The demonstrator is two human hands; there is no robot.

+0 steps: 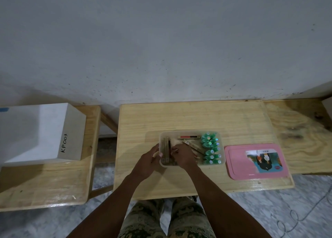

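Rough workrm: plywood tables (197,115), marked box (45,133)

Bare tabletop (188,115) lies open beyond the fingers of both hands, up to the wall (161,58). Upright gold boxes (166,151) stand between the left hand (150,163) and right hand (183,156). Right of the right fingers, loose boxes (193,145) and packed green bottles (211,148) crowd the clear container (190,131).

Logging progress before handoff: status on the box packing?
Left hand grips clear container rim. Right hand on upright gold boxes, grip unclear. Green bottles fill right side; pink lid off, nothing blocking.
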